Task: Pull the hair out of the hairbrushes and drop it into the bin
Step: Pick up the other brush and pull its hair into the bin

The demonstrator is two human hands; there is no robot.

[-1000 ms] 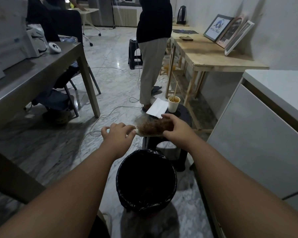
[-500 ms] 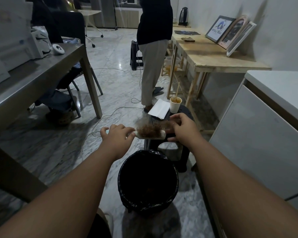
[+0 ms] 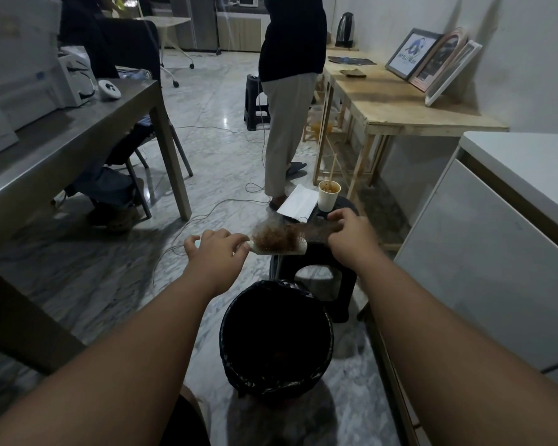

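Note:
My left hand [image 3: 218, 249] grips the handle of a pale hairbrush [image 3: 279, 249], held level above the floor just beyond the bin. A mat of brown hair [image 3: 277, 236] covers its bristles. My right hand [image 3: 350, 235] pinches a stretched sheet of that hair [image 3: 318, 231], drawn to the right off the brush head. The round bin [image 3: 276, 339], lined with a black bag, stands on the floor below and nearer to me, its inside dark.
A black plastic stool [image 3: 316, 272] behind the bin carries a paper cup [image 3: 328, 196] and a white paper [image 3: 298, 202]. A person [image 3: 289, 91] stands beyond it. A grey table [image 3: 62, 140] is at left, a wooden bench [image 3: 400, 104] and white cabinet [image 3: 496, 252] at right. Cables cross the floor.
My right hand has moved right and slightly away from the brush, peeling the hair into a stretched sheet. The left hand and brush have stayed almost still.

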